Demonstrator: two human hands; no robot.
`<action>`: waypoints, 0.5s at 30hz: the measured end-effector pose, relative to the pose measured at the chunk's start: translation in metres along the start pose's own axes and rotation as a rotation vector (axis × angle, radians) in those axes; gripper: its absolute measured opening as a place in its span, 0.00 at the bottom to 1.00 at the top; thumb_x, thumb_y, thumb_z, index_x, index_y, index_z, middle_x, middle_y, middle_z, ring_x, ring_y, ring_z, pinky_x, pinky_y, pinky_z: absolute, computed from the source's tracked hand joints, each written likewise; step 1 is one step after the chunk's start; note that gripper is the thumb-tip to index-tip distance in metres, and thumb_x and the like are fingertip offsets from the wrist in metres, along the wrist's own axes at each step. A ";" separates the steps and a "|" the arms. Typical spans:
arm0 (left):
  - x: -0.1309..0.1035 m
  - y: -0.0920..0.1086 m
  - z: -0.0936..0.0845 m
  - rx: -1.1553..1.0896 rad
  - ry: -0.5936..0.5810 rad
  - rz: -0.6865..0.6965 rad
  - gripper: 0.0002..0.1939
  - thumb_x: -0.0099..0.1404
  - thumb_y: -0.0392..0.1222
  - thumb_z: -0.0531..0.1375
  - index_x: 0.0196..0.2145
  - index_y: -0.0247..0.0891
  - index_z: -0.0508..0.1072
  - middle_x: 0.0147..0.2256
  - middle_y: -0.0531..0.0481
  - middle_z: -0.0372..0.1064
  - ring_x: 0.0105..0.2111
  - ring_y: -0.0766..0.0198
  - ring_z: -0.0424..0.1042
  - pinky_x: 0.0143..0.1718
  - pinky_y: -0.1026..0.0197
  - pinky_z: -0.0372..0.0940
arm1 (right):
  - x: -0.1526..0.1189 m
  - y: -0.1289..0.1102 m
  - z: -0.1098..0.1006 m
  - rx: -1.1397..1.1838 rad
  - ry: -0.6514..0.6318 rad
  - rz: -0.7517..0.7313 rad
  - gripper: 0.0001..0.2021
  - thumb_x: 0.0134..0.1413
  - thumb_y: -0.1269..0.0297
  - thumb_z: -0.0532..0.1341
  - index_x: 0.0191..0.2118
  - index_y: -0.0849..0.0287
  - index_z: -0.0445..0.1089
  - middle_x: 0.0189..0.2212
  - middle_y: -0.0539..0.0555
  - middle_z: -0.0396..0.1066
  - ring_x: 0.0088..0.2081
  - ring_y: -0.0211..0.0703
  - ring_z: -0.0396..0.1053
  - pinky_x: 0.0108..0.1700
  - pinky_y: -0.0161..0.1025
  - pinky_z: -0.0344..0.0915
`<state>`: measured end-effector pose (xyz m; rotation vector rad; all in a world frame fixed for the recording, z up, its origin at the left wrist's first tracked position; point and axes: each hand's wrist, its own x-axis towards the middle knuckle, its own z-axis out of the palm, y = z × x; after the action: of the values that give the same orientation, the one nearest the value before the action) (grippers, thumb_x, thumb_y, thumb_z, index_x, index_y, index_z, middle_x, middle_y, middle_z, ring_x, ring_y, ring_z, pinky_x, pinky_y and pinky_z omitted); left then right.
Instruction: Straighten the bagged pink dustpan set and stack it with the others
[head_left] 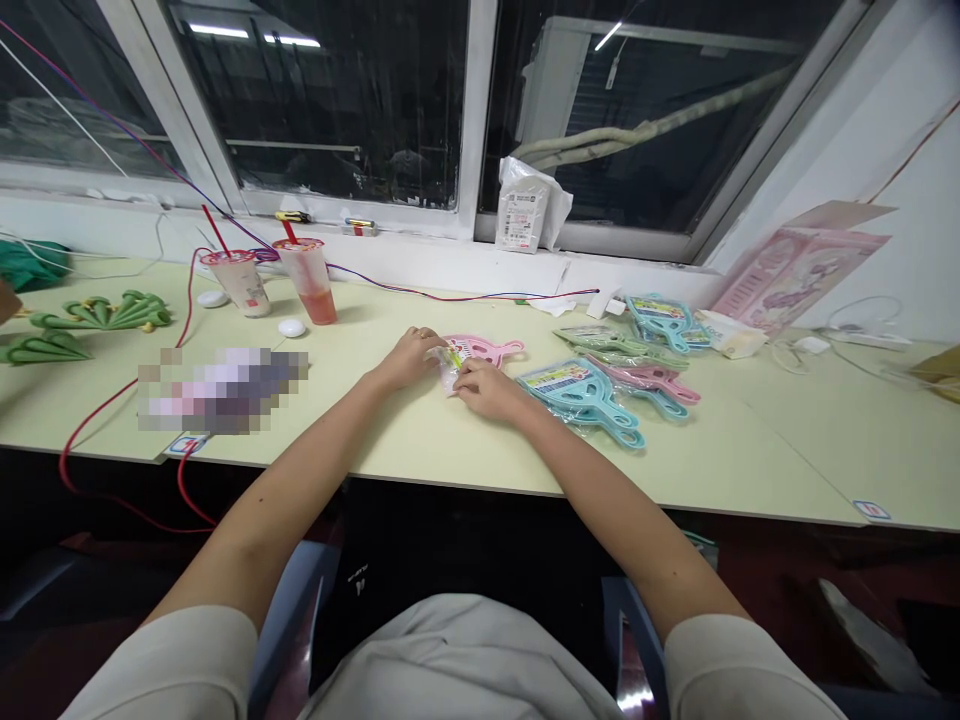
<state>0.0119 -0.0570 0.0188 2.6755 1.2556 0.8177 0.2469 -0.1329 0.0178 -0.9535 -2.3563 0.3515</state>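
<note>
A pink plastic piece with a handle (495,349) lies on the pale table (420,445), its handle pointing right. Clear plastic wrap (449,375) with a coloured label covers its left end. My left hand (410,358) has its fingers closed on the left edge of the wrap. From the right, my right hand (489,390) pinches the wrap near its front edge. Right of my right hand lie several wrapped blue pieces (589,395), with a wrapped pink piece (649,378) and a green one (622,343) behind them.
Two drink cups (238,285) (311,285) with red straws stand at the back left. A blurred-out item (225,390) lies at the left, near a red cable. Green pieces (112,312) sit farther left. A pink box (802,265) stands at the back right.
</note>
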 end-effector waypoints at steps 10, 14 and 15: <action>0.001 -0.011 -0.020 -0.269 -0.214 -0.043 0.14 0.65 0.48 0.60 0.39 0.41 0.83 0.58 0.43 0.75 0.54 0.54 0.74 0.59 0.54 0.66 | -0.004 0.018 -0.021 0.223 -0.122 0.013 0.17 0.48 0.81 0.55 0.22 0.56 0.78 0.40 0.53 0.80 0.45 0.45 0.75 0.53 0.43 0.69; -0.003 -0.021 -0.032 -0.298 -0.253 -0.185 0.14 0.59 0.47 0.62 0.38 0.40 0.83 0.42 0.47 0.81 0.42 0.57 0.76 0.45 0.61 0.68 | -0.005 0.015 -0.029 0.148 -0.134 0.029 0.17 0.45 0.81 0.55 0.21 0.56 0.77 0.39 0.53 0.80 0.46 0.46 0.75 0.53 0.44 0.69; -0.004 -0.023 -0.034 -0.300 -0.257 -0.213 0.14 0.58 0.47 0.62 0.39 0.40 0.83 0.39 0.48 0.81 0.39 0.58 0.76 0.42 0.62 0.68 | -0.005 0.014 -0.030 0.115 -0.137 0.023 0.17 0.45 0.82 0.54 0.20 0.56 0.76 0.39 0.53 0.81 0.45 0.46 0.75 0.54 0.45 0.69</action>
<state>-0.0228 -0.0502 0.0400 2.2779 1.2178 0.5614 0.2751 -0.1256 0.0335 -0.9283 -2.4195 0.5718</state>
